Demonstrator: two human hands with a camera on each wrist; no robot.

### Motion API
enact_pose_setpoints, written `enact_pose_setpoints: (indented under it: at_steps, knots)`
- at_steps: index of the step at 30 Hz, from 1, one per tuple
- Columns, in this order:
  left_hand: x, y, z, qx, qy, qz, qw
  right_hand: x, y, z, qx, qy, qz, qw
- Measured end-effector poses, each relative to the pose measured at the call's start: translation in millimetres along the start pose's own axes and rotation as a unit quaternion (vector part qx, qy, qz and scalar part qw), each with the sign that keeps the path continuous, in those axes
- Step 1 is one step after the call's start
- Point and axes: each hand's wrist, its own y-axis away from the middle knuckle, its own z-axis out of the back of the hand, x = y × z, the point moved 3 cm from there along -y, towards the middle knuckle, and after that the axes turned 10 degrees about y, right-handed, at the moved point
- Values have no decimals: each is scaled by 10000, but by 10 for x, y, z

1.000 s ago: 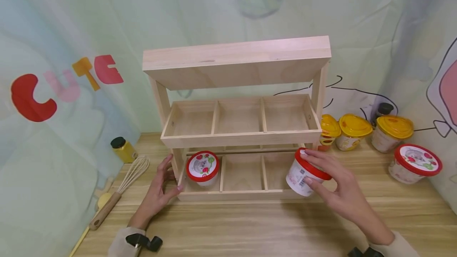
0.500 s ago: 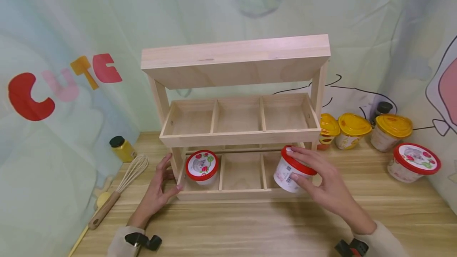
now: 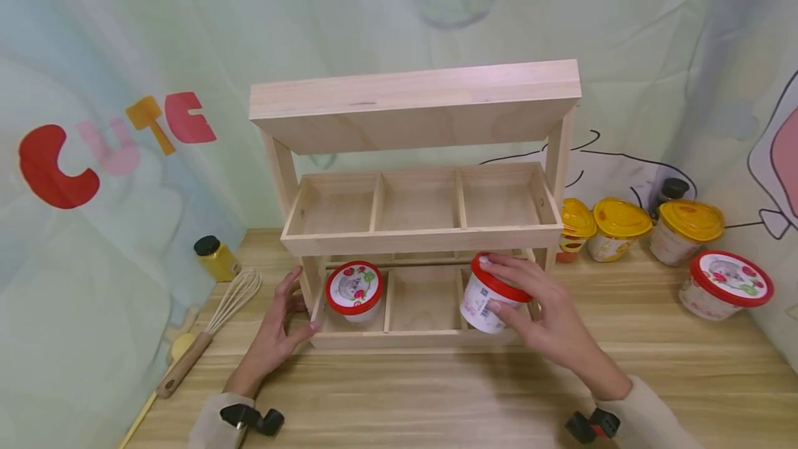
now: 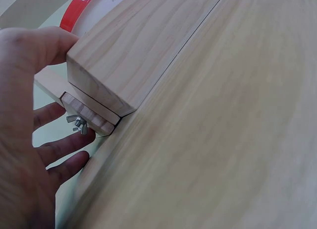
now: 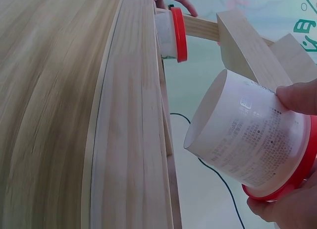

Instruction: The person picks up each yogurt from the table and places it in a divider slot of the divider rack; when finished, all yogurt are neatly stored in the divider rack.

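even light, faint shadow on the tabletop [image 3: 399, 393]; wrist views dimmer, perhaps slightly soft.

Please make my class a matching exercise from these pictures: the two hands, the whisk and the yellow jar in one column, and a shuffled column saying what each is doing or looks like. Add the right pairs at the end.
Column 1
1. Right hand
2. Whisk
3. Left hand
4. Yellow jar

Column 2
A. Touches the end of the wooden rack
B. Has a dark lid
C. Holds a tilted, red-lidded cup
D. Has a brown handle

Right pairs: 1-C, 2-D, 3-A, 4-B
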Motion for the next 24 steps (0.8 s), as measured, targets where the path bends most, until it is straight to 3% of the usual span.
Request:
enact_pose_setpoints:
  at_steps: [24]
  knots:
    - [34,2,7,4,84,-47,10000,161,-202,-442,-42,-410,427,9982]
